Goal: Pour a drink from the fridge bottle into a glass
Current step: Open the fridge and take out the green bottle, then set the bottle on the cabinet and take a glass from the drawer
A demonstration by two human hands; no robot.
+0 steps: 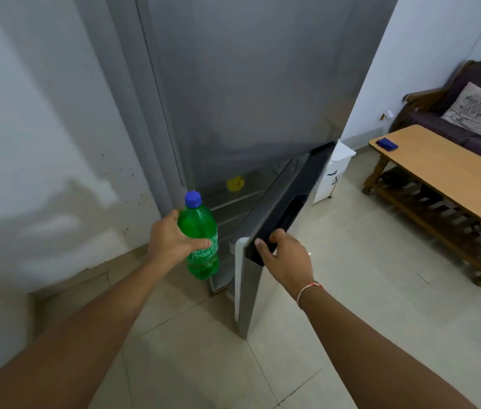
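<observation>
Bottle, green plastic with a blue screw cap in place, hangs upright in the air just in front of the open lower fridge compartment, clear of the floor. Left hand is wrapped around its upper body at the top of the printed label, thumb across the front, fingers hidden behind; gripping at the wide part rather than the neck likely gives firmer one-handed control of a full, heavy bottle. Liquid level cannot be read through the tinted plastic. Behind the bottle, wire or glass shelves of the compartment are visible, with a small yellow item on one; what it is cannot be told. Upper fridge door is closed. Lower fridge door stands ajar, swung out toward the camera. Right hand is closed on its top edge at the dark recessed handle, fingertips curled into the recess, thumb on the near side; a thread band sits on that wrist. Judgement: this hold steadies the door while the bottle clears the opening, and puts the hand in position to push the door closed. Further right, a low wooden table carries a small dark blue object; a sofa with cushions lies beyond. No glass is in view, so pouring has not begun and the cap has yet to come off; task stands at an early stage.
</observation>
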